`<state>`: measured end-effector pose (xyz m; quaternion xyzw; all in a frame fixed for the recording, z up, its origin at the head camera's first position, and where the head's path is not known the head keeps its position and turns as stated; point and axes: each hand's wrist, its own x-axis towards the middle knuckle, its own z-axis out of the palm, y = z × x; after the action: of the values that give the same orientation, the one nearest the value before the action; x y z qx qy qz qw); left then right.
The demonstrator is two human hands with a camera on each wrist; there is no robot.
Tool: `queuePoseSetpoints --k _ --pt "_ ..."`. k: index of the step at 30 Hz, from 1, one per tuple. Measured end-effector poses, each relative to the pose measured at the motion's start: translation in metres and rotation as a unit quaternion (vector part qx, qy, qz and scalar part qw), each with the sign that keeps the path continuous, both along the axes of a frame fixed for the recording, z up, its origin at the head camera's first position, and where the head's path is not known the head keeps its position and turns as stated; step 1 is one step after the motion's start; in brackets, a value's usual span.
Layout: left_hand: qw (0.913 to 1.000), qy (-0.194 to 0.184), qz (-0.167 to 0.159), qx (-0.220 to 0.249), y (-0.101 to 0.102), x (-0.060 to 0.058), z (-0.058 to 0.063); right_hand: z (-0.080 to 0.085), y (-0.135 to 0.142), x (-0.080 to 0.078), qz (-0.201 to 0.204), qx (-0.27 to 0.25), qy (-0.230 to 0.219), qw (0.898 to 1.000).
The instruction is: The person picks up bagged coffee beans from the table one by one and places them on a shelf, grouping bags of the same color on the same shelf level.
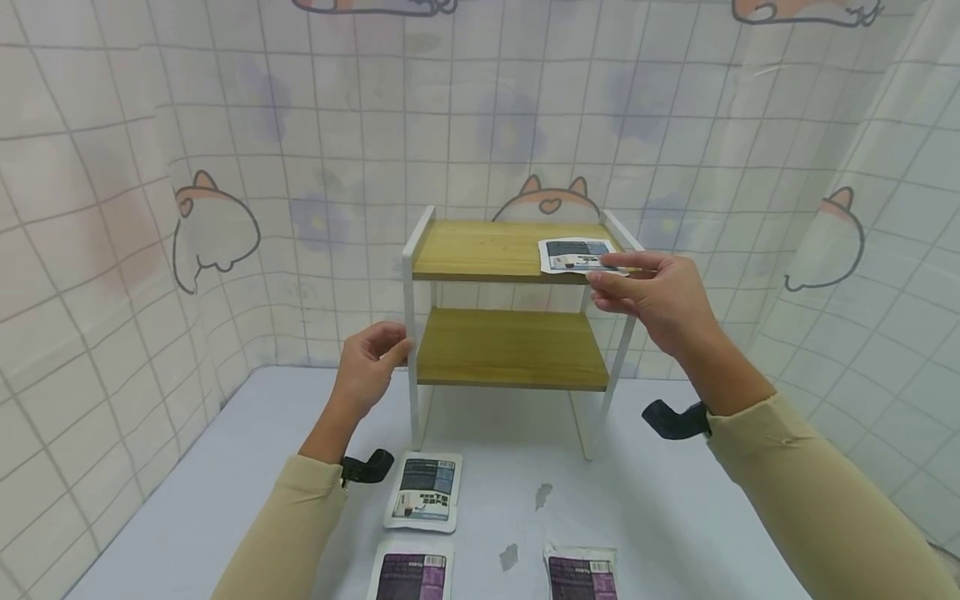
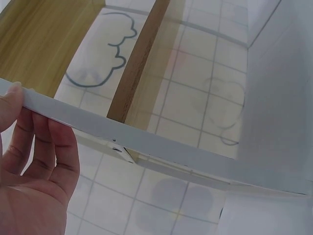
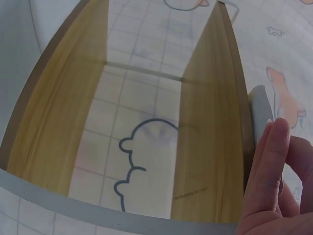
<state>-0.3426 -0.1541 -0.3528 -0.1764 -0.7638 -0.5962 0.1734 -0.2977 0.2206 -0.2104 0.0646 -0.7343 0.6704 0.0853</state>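
Observation:
A small two-tier shelf with wooden boards [image 1: 480, 248] and a white metal frame [image 1: 411, 358] stands on the table. My left hand [image 1: 371, 362] grips the frame's front left post; the left wrist view shows thumb and fingers [image 2: 63, 152] on either side of the white bar. My right hand [image 1: 652, 292] pinches the near right edge of a flat white sachet with a blue printed label [image 1: 573, 253], which lies over the right part of the top board. In the right wrist view the sachet's pale edge [image 3: 261, 107] shows beyond my fingers.
On the table before the shelf lie another blue-labelled sachet [image 1: 426, 492] and two purple-labelled ones [image 1: 411, 575], [image 1: 581, 575]. Two grey patches [image 1: 509, 557] mark the white tabletop [image 1: 660, 517]. A checked curtain [image 1: 360, 150] hangs behind and at both sides.

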Motion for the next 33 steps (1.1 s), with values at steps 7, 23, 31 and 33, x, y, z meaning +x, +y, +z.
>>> queuePoseSetpoints --k 7,23,31,33 --pt "1.0000 -0.006 0.004 -0.002 -0.0002 -0.0001 -0.0002 0.0005 -0.0029 -0.0026 -0.015 0.015 -0.004 1.000" --pt "0.9998 -0.009 0.008 -0.013 0.0018 0.0004 0.0021 0.0033 -0.0049 -0.0014 -0.023 0.011 0.004 1.000" --pt "0.9999 -0.011 0.009 -0.006 0.0018 0.0002 0.0003 0.0017 -0.0086 0.0008 -0.043 0.050 0.028 0.997" --pt "0.9999 -0.011 0.008 -0.002 0.0014 0.0011 0.0004 0.0018 -0.0091 0.0013 -0.052 0.066 0.033 0.996"
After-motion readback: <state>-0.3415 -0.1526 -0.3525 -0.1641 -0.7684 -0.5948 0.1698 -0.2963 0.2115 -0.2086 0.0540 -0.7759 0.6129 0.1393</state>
